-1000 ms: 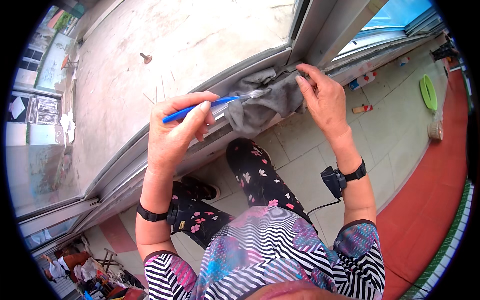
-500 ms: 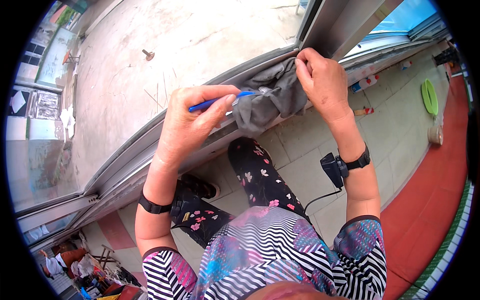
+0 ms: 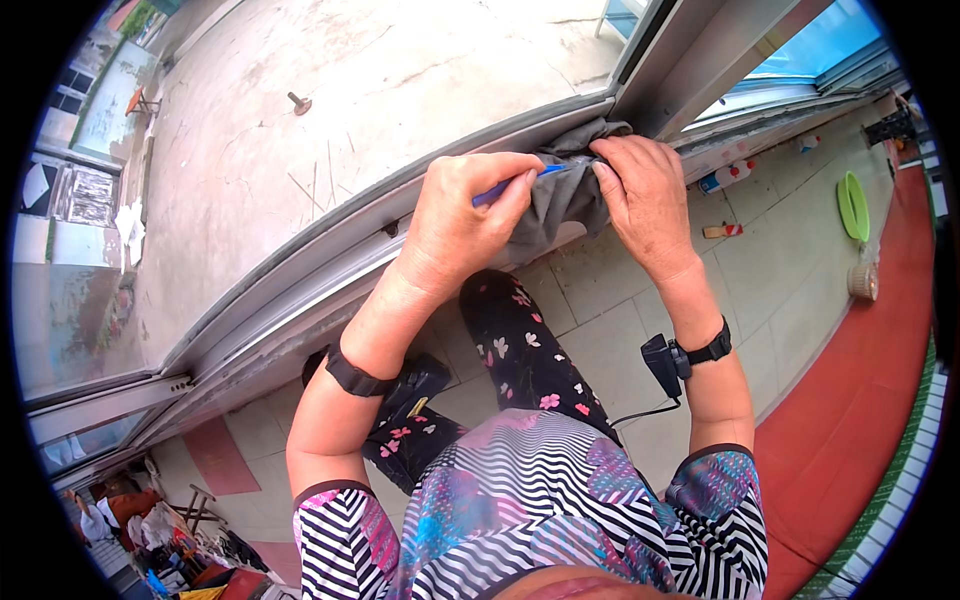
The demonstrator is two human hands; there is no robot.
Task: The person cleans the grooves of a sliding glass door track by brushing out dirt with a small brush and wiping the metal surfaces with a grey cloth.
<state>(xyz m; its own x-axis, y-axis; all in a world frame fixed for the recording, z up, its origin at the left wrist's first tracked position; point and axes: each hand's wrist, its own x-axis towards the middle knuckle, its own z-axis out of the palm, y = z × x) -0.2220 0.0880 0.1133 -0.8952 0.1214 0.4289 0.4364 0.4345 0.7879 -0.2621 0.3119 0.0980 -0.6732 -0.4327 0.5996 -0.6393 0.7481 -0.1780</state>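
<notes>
My left hand [image 3: 465,215] is closed around a slim blue-handled tool [image 3: 492,193], pinched between thumb and fingers. The tool's tip reaches into a bunched grey cloth [image 3: 555,205], so its kind is hidden. That cloth lies over the metal window track [image 3: 410,205] by the upright frame. My right hand [image 3: 645,195] grips the cloth's right side, thumb and fingers closed on its folds.
An upright metal frame post [image 3: 690,60] rises just beyond my right hand. On the tiled floor at right lie a bottle [image 3: 727,177], a small brush-like piece [image 3: 722,231] and a green basin [image 3: 853,206]. A red mat [image 3: 850,400] runs along the right.
My left hand has moved right and slightly up, bringing the blue-handled tool deeper into the cloth. My right hand has shifted down a little onto the cloth, which is more gathered toward the post.
</notes>
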